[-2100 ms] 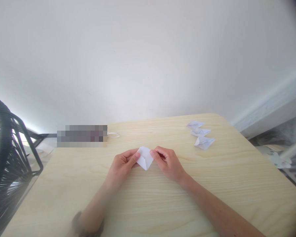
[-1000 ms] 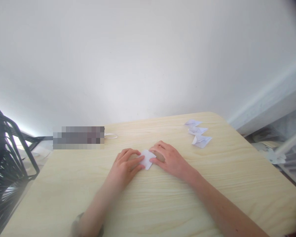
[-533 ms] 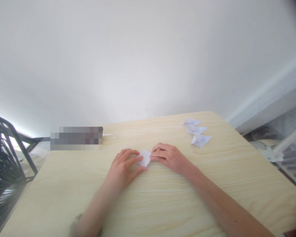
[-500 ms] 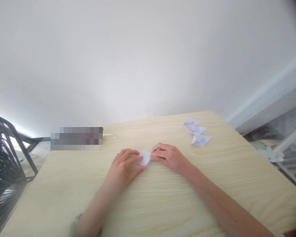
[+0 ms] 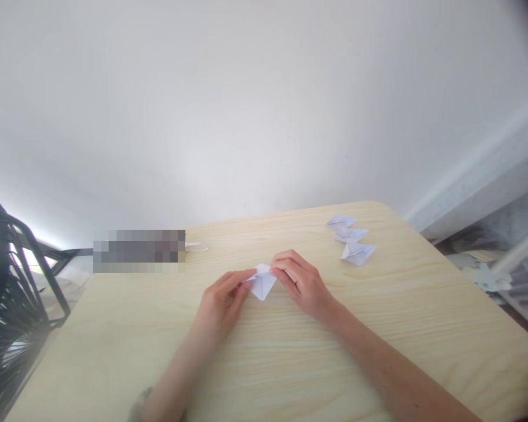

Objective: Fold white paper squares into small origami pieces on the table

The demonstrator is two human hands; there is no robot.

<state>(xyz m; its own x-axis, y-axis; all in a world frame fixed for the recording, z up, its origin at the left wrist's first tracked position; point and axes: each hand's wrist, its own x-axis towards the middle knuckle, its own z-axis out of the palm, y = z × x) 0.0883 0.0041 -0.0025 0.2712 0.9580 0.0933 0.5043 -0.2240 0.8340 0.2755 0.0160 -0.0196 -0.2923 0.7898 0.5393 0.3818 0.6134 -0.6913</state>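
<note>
A small folded piece of white paper (image 5: pixel 262 283) is held just above the light wooden table (image 5: pixel 290 363), near its middle. My left hand (image 5: pixel 222 302) pinches its left edge between thumb and fingers. My right hand (image 5: pixel 301 281) pinches its upper right edge, fingers curled. The paper's lower tip points down toward the table.
Three folded white paper pieces (image 5: pixel 351 240) lie in a row at the table's far right. A small white loop (image 5: pixel 196 247) lies at the far left edge beside a blurred patch. A black wire chair (image 5: pixel 9 305) stands left of the table. A white wall rises behind.
The paper was being pressed flat on the table with both hands; now both hands have lifted it and pinch its edges, with its tip hanging down.
</note>
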